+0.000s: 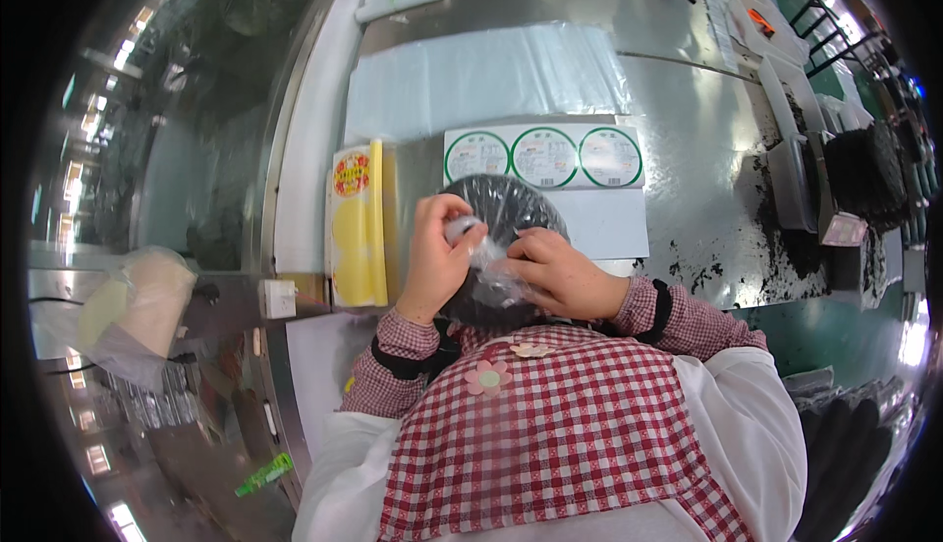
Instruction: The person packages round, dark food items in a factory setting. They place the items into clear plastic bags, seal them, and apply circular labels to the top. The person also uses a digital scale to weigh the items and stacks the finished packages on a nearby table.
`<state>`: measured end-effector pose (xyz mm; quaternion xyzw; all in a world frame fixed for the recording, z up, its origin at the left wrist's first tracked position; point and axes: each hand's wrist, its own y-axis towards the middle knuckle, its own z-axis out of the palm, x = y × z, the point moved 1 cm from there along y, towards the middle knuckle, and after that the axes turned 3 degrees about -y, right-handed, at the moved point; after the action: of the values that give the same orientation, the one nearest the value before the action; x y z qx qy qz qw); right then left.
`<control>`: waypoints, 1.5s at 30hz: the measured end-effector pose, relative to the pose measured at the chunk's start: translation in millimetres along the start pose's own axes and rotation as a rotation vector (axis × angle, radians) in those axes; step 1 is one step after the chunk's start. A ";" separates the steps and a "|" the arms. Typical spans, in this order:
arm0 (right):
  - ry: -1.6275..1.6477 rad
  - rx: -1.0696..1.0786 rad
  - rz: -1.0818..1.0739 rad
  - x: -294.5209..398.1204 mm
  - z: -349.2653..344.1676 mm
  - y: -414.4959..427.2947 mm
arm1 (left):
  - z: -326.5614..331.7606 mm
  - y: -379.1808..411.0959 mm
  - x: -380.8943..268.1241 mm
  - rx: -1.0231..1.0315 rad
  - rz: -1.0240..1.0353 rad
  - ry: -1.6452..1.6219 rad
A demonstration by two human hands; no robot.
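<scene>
A round, flat black cake in a clear plastic bag is held close to my apron, over the near edge of the metal table. My left hand pinches gathered plastic between thumb and fingers at the bag's left side. My right hand grips the twisted plastic at the bag's middle with bent fingers. Whitish bunched film shows between the two hands; its exact form is partly hidden by the fingers. Behind the bag lies a sheet of round green-rimmed labels, its lower part a blank white backing.
Flat clear plastic bags lie beyond the labels. At left is a yellow label sheet with a rolled edge. Black flakes litter the table's right side, by a plastic tub and a stack of black cakes.
</scene>
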<state>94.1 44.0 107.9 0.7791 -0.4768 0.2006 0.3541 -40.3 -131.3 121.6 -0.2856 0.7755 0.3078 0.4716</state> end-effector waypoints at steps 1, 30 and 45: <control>0.012 -0.058 -0.047 -1.3 3.3 -0.9 | 2.5 0.7 -2.5 -0.041 0.096 0.201; -0.510 -0.166 0.166 -360.8 88.5 -63.4 | 9.4 -56.3 -0.7 0.059 -0.079 0.737; -0.408 -0.130 0.168 -377.8 83.0 -58.2 | 35.5 -44.7 -12.1 0.056 -0.079 0.813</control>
<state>-32.1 226.5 -214.3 0.7367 -0.6136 0.0367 0.2817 16.9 -131.9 110.3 -0.4005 0.8952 0.1303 0.1456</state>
